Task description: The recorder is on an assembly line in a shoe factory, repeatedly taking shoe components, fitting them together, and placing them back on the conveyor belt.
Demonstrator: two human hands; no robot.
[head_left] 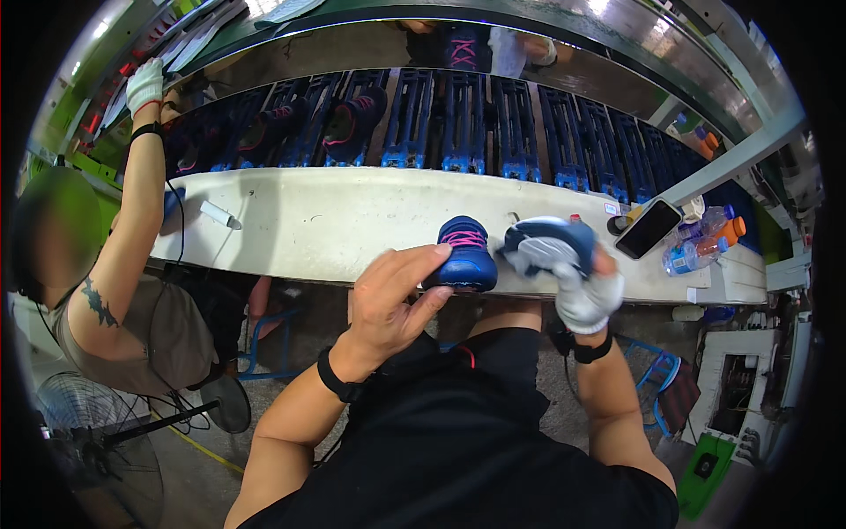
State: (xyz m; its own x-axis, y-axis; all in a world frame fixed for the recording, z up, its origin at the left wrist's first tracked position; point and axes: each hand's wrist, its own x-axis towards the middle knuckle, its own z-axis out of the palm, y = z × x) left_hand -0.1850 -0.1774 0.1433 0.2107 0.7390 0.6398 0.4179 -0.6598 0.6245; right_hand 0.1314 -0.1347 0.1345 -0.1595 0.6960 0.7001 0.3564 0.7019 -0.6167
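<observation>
My bare left hand [388, 295] grips a dark blue shoe [470, 263] with pink laces between thumb and fingers. The shoe rests at the near edge of the white worktop [352, 207], its toe toward me. To its right, my right hand [589, 300], in a white glove with bare fingertips, is closed on a second dark blue shoe [571, 240]. That shoe is tilted and smeared by motion, with a pale grey-white part facing up.
Behind the worktop runs a conveyor of blue racks [467, 123] carrying several dark shoes [352, 123]. A phone [649, 227] and plastic bottles [696, 254] stand at right. A white tube [218, 214] lies at left, near a seated co-worker [132, 326] reaching up with a gloved hand.
</observation>
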